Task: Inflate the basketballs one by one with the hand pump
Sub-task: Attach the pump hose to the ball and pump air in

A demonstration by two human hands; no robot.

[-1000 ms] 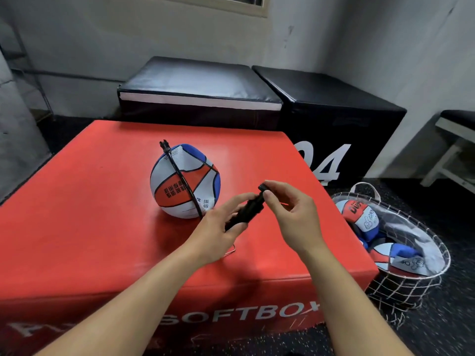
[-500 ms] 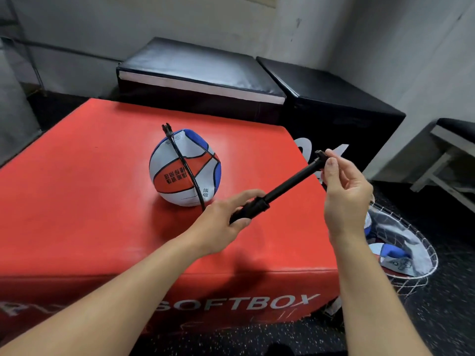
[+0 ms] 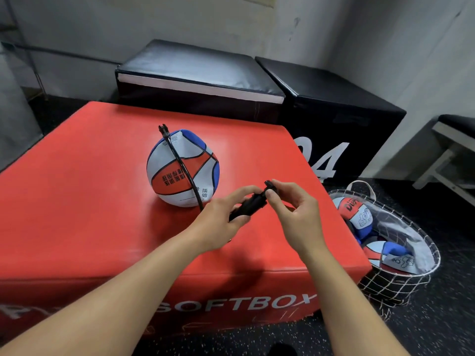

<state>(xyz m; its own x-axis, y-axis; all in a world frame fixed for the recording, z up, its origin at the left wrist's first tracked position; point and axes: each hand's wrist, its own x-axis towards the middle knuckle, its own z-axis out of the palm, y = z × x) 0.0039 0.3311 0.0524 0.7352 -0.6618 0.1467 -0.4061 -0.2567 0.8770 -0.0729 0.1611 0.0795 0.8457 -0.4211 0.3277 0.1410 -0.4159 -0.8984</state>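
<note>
left hand (image 3: 218, 222) curls around the barrel of the hand pump (image 3: 248, 208), hiding most of it; right hand (image 3: 295, 214) pinches the pump's handle end at 2 o'clock of the barrel. whether the rod is extended cannot be told. hose (image 3: 180, 163) arcs over the basketball (image 3: 182, 168), which rests at 11 o'clock of the hands, mid red soft box (image 3: 77, 201), bare surface all round. net basket (image 3: 411, 265) of balls at 3 o'clock, below the box edge. black boxes (image 3: 334, 98) beyond.

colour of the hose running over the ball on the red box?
Black hose, clearest in the head view, crossing the basketball.
</note>
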